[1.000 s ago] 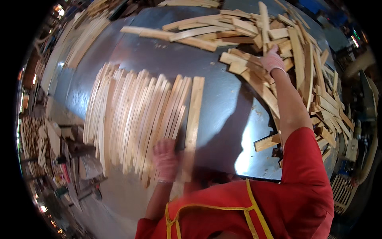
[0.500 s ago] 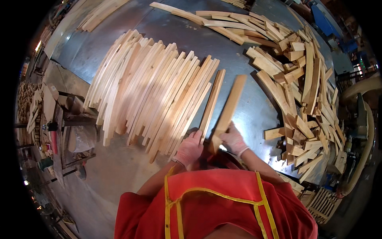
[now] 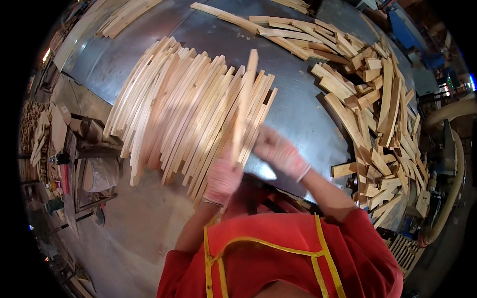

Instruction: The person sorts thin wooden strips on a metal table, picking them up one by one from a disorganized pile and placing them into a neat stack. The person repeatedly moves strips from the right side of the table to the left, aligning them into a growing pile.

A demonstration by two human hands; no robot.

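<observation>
My left hand (image 3: pixel 223 180), in a pale pinkish work glove, is closed round the near end of a wooden strip (image 3: pixel 244 99). This strip slants up and away over the right part of a row of wooden strips (image 3: pixel 179 109) lying side by side on the metal table (image 3: pixel 293 94). My right hand (image 3: pixel 282 154), gloved alike, is beside the row's right end, its fingers pointing toward the held strip. Motion smears those fingers, so their grip and any contact with the wood cannot be made out.
A jumbled heap of wooden pieces (image 3: pixel 387 104) covers the table's right side, with longer strips (image 3: pixel 283 33) along the back. More strips (image 3: pixel 126 17) lie at the far left. A stand with a plastic bag (image 3: pixel 103 174) is left of the table, and a pale hose (image 3: pixel 454 188) curves at the right.
My left hand has moved slightly left, now with a raised strip over the row. My right hand has let go of the wider strip it held and moved up and left.
</observation>
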